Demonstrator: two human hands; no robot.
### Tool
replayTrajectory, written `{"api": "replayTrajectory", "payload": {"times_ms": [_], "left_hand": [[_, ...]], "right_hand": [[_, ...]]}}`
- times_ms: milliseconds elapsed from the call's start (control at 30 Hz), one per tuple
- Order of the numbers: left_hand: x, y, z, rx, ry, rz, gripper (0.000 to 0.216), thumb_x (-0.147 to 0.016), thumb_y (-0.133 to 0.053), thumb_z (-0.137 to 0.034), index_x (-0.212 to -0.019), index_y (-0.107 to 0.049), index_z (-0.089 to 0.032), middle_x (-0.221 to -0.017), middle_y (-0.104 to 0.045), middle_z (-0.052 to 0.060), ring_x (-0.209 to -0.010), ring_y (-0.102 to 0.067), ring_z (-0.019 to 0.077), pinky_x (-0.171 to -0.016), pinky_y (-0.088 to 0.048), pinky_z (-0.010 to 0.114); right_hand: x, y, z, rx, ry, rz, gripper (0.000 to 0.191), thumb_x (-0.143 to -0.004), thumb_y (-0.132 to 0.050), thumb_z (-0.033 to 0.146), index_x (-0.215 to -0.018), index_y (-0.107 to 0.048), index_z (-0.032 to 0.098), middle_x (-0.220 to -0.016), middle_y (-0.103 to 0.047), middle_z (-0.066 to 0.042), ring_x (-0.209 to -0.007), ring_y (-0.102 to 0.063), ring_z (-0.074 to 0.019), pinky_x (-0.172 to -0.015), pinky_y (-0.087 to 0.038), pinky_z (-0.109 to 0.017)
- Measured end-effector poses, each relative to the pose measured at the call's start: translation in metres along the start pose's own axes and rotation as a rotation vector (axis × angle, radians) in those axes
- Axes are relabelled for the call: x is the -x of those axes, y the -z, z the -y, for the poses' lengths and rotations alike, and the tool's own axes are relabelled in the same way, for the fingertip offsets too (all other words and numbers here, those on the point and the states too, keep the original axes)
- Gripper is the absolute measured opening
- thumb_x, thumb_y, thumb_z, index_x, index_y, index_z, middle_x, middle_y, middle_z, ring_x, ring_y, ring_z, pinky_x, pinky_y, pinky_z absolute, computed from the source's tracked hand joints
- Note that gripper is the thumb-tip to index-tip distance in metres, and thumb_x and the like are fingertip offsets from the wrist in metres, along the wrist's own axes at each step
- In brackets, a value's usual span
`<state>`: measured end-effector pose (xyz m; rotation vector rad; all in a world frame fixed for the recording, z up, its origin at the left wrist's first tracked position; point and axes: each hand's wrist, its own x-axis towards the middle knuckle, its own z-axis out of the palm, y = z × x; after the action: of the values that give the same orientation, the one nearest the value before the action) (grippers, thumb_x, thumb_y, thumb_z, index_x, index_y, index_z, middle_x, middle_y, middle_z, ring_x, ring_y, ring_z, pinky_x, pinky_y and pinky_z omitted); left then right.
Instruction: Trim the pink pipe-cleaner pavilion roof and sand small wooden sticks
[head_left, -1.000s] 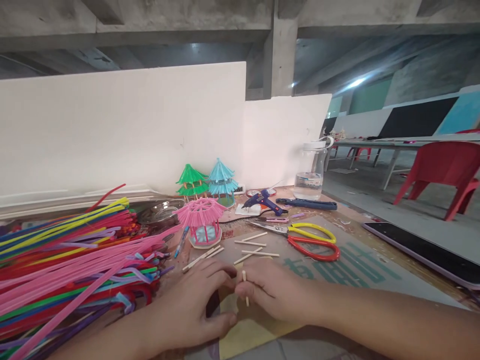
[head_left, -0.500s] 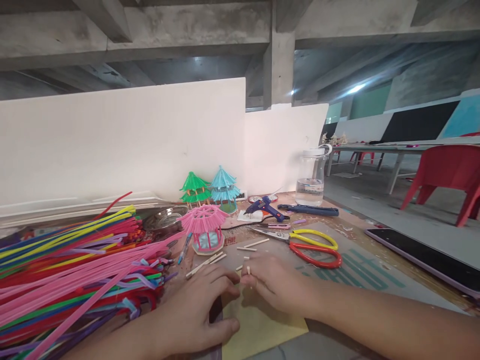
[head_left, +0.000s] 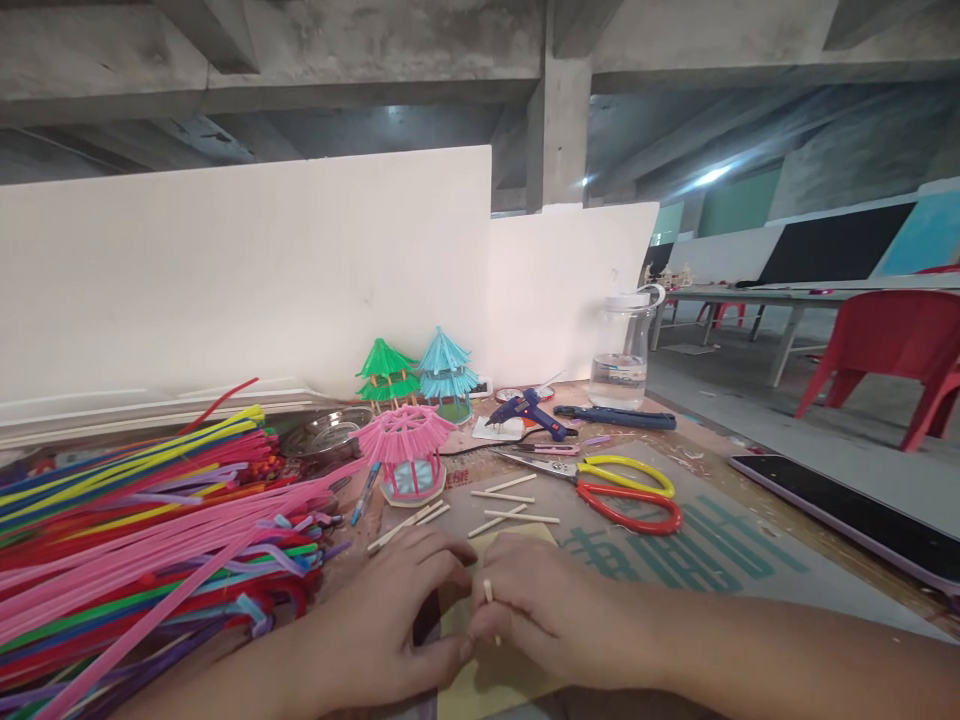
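My right hand point(head_left: 551, 605) pinches a short wooden stick point(head_left: 490, 596) upright over a yellow sheet of paper point(head_left: 499, 675). Beside it, my left hand point(head_left: 382, 625) lies with fingers bent on the sheet's left edge, fingertips touching the right hand; whether it grips anything is hidden. Several loose wooden sticks point(head_left: 501, 497) lie on the table just beyond both hands. A small pink pavilion model point(head_left: 406, 448) made of pipe cleaners stands behind them.
A big heap of coloured pipe cleaners point(head_left: 142, 530) fills the left. Scissors point(head_left: 626, 490) with red and yellow handles, a blue glue gun point(head_left: 529, 411), a utility knife point(head_left: 615, 416), a water bottle point(head_left: 622, 350), green point(head_left: 387, 371) and blue point(head_left: 447, 372) pavilion models and a tablet point(head_left: 847, 515) lie around.
Both hands drew back toward me with the stick, uncovering the loose sticks beyond them. The view tilted slightly down.
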<state>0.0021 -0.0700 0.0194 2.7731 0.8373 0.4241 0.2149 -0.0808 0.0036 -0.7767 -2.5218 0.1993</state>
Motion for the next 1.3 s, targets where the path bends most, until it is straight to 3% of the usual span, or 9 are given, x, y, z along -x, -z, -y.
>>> {"api": "replayTrajectory", "payload": {"times_ms": [67, 200, 400, 600, 767, 967, 1133, 1300], "left_hand": [[0.000, 0.000, 0.000, -0.001, -0.002, -0.001, 0.024, -0.076, -0.068, -0.023, -0.098, -0.061, -0.021, -0.121, -0.064, 0.007, -0.112, -0.059, 0.0261, -0.097, -0.047, 0.038], [0.000, 0.002, -0.002, -0.002, 0.021, 0.004, 0.031, -0.073, -0.067, -0.018, -0.103, -0.060, -0.021, -0.120, -0.064, 0.007, -0.111, -0.059, 0.0257, -0.098, -0.047, 0.039], [-0.001, 0.001, -0.003, 0.024, 0.011, 0.026, 0.022, -0.076, -0.067, -0.022, -0.096, -0.061, -0.020, -0.121, -0.063, 0.007, -0.112, -0.058, 0.0266, -0.098, -0.046, 0.040], [-0.001, 0.000, -0.001, 0.041, 0.010, 0.024, 0.030, -0.077, -0.067, -0.022, -0.106, -0.060, -0.020, -0.123, -0.062, 0.008, -0.113, -0.057, 0.0262, -0.099, -0.045, 0.041], [-0.001, 0.000, -0.001, 0.063, -0.032, 0.002, 0.019, -0.081, -0.065, -0.025, -0.098, -0.060, -0.021, -0.123, -0.062, 0.008, -0.114, -0.057, 0.0253, -0.100, -0.044, 0.040], [0.000, 0.001, -0.002, 0.056, 0.001, 0.015, 0.033, -0.073, -0.068, -0.017, -0.104, -0.059, -0.021, -0.120, -0.062, 0.007, -0.112, -0.057, 0.0255, -0.100, -0.044, 0.040], [-0.001, 0.002, -0.003, 0.071, -0.016, 0.006, 0.023, -0.076, -0.065, -0.021, -0.098, -0.059, -0.022, -0.121, -0.062, 0.007, -0.113, -0.057, 0.0253, -0.099, -0.045, 0.039], [0.000, 0.002, -0.002, 0.046, -0.024, -0.009, 0.033, -0.073, -0.066, -0.017, -0.104, -0.058, -0.022, -0.119, -0.063, 0.007, -0.110, -0.059, 0.0249, -0.099, -0.046, 0.039]], "right_hand": [[-0.001, 0.001, -0.002, 0.043, 0.020, 0.009, 0.022, -0.093, -0.050, 0.017, -0.075, -0.062, 0.017, -0.073, -0.067, -0.003, -0.073, -0.058, -0.0153, -0.070, -0.039, -0.026], [-0.002, 0.004, -0.008, 0.192, -0.095, -0.026, 0.026, -0.095, -0.046, 0.018, -0.074, -0.062, 0.016, -0.072, -0.065, -0.006, -0.073, -0.055, -0.0188, -0.070, -0.038, -0.030], [0.002, 0.001, 0.000, -0.026, -0.022, 0.019, 0.024, -0.096, -0.048, 0.021, -0.075, -0.060, 0.018, -0.075, -0.065, -0.003, -0.074, -0.058, -0.0158, -0.070, -0.041, -0.026], [0.004, 0.002, -0.001, 0.050, -0.087, 0.002, 0.031, -0.100, -0.042, 0.026, -0.075, -0.058, 0.017, -0.073, -0.064, -0.005, -0.073, -0.055, -0.0184, -0.074, -0.040, -0.031], [0.004, 0.005, 0.009, -0.042, 0.000, 0.051, 0.025, -0.097, -0.046, 0.021, -0.075, -0.058, 0.017, -0.081, -0.065, -0.005, -0.078, -0.057, -0.0160, -0.074, -0.041, -0.026], [0.003, 0.002, -0.001, 0.064, -0.144, -0.017, 0.027, -0.097, -0.044, 0.019, -0.076, -0.059, 0.017, -0.073, -0.063, -0.005, -0.075, -0.056, -0.0184, -0.072, -0.039, -0.029], [0.003, -0.001, -0.001, -0.074, -0.085, 0.006, 0.024, -0.096, -0.046, 0.019, -0.076, -0.060, 0.018, -0.077, -0.065, -0.003, -0.075, -0.058, -0.0158, -0.070, -0.040, -0.025], [0.001, 0.000, -0.005, 0.053, -0.196, -0.047, 0.031, -0.099, -0.041, 0.023, -0.073, -0.058, 0.017, -0.073, -0.064, -0.005, -0.074, -0.055, -0.0187, -0.071, -0.039, -0.030]]}}
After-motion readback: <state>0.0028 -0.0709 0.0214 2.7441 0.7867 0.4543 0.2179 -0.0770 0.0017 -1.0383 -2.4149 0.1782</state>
